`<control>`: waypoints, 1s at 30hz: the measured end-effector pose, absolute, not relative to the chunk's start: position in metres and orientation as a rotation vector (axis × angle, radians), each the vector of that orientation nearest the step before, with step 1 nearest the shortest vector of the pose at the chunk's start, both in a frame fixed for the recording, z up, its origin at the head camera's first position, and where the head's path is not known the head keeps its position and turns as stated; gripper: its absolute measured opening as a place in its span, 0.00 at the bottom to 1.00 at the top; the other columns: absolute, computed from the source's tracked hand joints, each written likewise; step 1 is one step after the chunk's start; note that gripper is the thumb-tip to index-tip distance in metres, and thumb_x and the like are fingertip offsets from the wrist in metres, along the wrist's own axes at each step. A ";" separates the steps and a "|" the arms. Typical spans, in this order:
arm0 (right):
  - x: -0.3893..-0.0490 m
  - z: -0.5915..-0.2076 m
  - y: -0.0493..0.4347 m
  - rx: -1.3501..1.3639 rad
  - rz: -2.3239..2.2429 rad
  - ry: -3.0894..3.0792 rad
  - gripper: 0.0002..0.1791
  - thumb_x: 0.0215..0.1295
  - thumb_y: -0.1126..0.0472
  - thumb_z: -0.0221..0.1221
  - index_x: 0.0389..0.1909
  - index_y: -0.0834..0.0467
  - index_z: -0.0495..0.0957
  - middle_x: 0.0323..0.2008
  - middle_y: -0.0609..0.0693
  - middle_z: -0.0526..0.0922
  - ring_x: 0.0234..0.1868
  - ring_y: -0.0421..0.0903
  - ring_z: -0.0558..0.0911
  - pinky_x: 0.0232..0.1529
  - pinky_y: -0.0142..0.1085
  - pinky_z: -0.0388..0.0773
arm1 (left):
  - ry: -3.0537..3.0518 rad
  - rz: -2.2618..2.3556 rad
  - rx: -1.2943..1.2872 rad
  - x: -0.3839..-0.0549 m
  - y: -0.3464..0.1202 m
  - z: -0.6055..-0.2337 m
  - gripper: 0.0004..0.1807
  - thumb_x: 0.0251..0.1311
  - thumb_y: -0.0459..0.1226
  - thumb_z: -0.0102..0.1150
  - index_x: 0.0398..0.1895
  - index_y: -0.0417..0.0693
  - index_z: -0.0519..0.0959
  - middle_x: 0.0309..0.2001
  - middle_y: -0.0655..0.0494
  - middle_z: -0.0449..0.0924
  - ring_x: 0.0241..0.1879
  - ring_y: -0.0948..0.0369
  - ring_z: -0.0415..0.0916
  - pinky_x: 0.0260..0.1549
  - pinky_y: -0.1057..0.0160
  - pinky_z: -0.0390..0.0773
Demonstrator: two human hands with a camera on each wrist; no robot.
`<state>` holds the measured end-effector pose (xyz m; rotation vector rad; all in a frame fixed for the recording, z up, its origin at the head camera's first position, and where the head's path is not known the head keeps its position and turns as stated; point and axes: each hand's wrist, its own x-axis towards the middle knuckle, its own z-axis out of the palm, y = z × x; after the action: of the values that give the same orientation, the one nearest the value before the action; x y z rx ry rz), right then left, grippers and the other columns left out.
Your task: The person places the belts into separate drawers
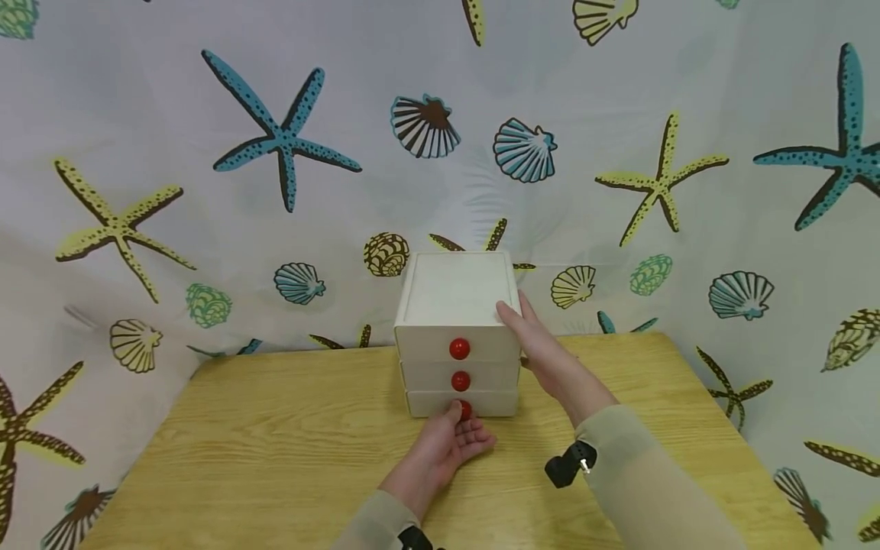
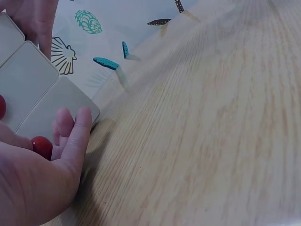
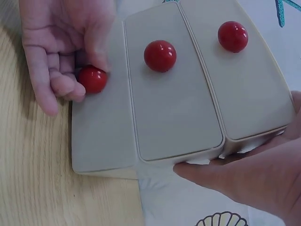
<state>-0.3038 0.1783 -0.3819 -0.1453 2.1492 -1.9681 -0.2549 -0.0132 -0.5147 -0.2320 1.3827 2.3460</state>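
Observation:
A white box with three stacked drawers [image 1: 426, 376] stands on the wooden table, a round red knob on each front. At the lowest red knob [image 3: 93, 79], my left hand [image 1: 440, 451] pinches with thumb and bent index finger, palm turned up. Its other fingers lie loosely below the knob in the head view. My right hand [image 1: 546, 351] presses the box's right side with fairly straight fingers, its thumb at the top edge. The middle red knob [image 3: 160, 56] and top red knob [image 3: 233, 36] are untouched. No drawer interior shows.
The wood-grain table [image 1: 296, 435] extends on both sides of the box. Behind it hangs a pale curtain [image 1: 344, 206] printed with starfish and shells. A small black device [image 1: 572, 463] is strapped to the right sleeve.

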 end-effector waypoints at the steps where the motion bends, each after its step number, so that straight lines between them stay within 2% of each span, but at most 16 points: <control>1: -0.304 -0.382 0.178 -0.150 -1.961 2.155 0.48 0.87 0.36 0.46 0.91 0.41 0.27 0.90 0.56 0.31 0.88 0.61 0.38 0.80 0.74 0.47 | 1.386 2.346 -0.229 -0.256 -0.014 -0.515 0.22 0.93 0.44 0.33 0.60 0.30 0.66 0.43 0.44 0.77 0.41 0.52 0.83 0.60 0.43 0.85; 6: -0.303 -0.379 0.178 -0.170 -1.933 2.182 0.45 0.86 0.43 0.44 0.91 0.40 0.28 0.90 0.55 0.31 0.88 0.62 0.41 0.79 0.74 0.51 | 1.432 2.319 -0.189 -0.257 -0.019 -0.516 0.22 0.93 0.44 0.33 0.60 0.30 0.67 0.41 0.45 0.78 0.38 0.54 0.83 0.58 0.44 0.86; 10: -0.302 -0.379 0.181 -0.207 -1.914 2.189 0.43 0.87 0.43 0.43 0.91 0.38 0.30 0.90 0.53 0.31 0.88 0.62 0.40 0.78 0.75 0.51 | 1.459 2.296 -0.154 -0.258 -0.021 -0.516 0.23 0.93 0.44 0.33 0.60 0.29 0.67 0.39 0.46 0.79 0.36 0.56 0.84 0.57 0.45 0.87; 16: -0.301 -0.381 0.187 -0.265 -1.898 2.175 0.42 0.88 0.43 0.42 0.91 0.36 0.31 0.90 0.52 0.31 0.88 0.62 0.39 0.78 0.76 0.49 | 1.350 2.303 -0.142 -0.253 -0.024 -0.519 0.24 0.93 0.42 0.35 0.62 0.24 0.67 0.41 0.43 0.79 0.40 0.52 0.84 0.61 0.40 0.83; 24: -0.296 -0.385 0.179 -0.245 -1.924 2.176 0.41 0.88 0.45 0.41 0.92 0.39 0.32 0.90 0.55 0.34 0.87 0.62 0.41 0.78 0.76 0.47 | 1.339 2.302 -0.164 -0.246 -0.023 -0.519 0.24 0.93 0.44 0.37 0.60 0.27 0.69 0.39 0.45 0.80 0.38 0.53 0.84 0.60 0.41 0.84; 30: -0.292 -0.385 0.176 -0.250 -1.924 2.186 0.42 0.87 0.45 0.41 0.91 0.38 0.30 0.90 0.54 0.32 0.88 0.61 0.39 0.78 0.77 0.45 | 1.347 2.285 -0.196 -0.243 -0.025 -0.516 0.26 0.93 0.45 0.37 0.62 0.24 0.69 0.39 0.45 0.81 0.38 0.54 0.84 0.60 0.42 0.85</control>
<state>-0.2916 0.1764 -0.3852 -0.2503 2.1861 -1.9243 -0.2425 -0.0254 -0.5164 -0.1957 1.3468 2.2845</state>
